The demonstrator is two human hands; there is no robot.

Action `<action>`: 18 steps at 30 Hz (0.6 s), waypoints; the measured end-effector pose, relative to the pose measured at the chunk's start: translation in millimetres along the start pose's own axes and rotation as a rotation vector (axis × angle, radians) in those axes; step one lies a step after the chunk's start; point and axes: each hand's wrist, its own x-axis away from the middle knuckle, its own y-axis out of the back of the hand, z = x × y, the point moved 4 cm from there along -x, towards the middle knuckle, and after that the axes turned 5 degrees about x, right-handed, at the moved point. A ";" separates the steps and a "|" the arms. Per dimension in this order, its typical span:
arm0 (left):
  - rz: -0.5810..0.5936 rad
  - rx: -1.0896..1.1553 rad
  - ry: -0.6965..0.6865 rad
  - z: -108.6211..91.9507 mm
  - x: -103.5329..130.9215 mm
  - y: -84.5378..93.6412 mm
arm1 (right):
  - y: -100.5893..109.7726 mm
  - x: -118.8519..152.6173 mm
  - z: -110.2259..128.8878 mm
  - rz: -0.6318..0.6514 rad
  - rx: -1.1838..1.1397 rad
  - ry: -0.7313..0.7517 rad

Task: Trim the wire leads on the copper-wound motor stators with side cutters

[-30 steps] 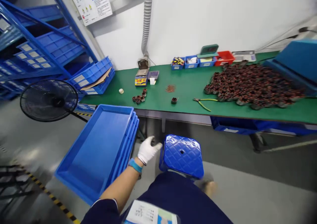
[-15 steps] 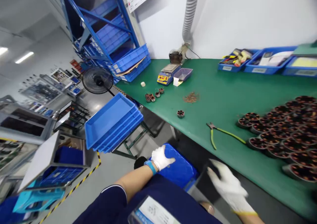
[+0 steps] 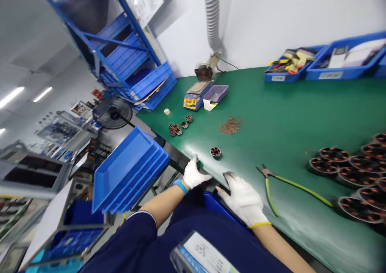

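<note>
Single round part [image 3: 215,152]: grey metal side, dark face with ring of reddish-brown spots; stands face up near front edge of green table [image 3: 286,128]. Pliers [image 3: 268,177]: dark metal head, slim green handles; lie flat, jaws apart, handles spread, one handle's end close to front edge, other's reaching toward large group [image 3: 358,166] of like parts, packed side by side, faces up, at table's right. Small group [image 3: 179,127] of like parts stands near table's front edge, toward left end, some touching.
</note>
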 end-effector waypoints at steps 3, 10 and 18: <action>0.110 0.039 -0.191 -6.1 -75.1 -15.2 | -15.7 -29.4 2.6 -0.109 0.012 -0.134; 0.470 0.339 -0.540 -13.3 -136.6 -55.2 | -21.7 -113.1 -17.6 -0.127 0.063 -0.385; 0.535 0.273 -0.680 -38.5 -133.9 -63.3 | -8.3 -121.3 -38.0 -0.003 -0.009 -0.590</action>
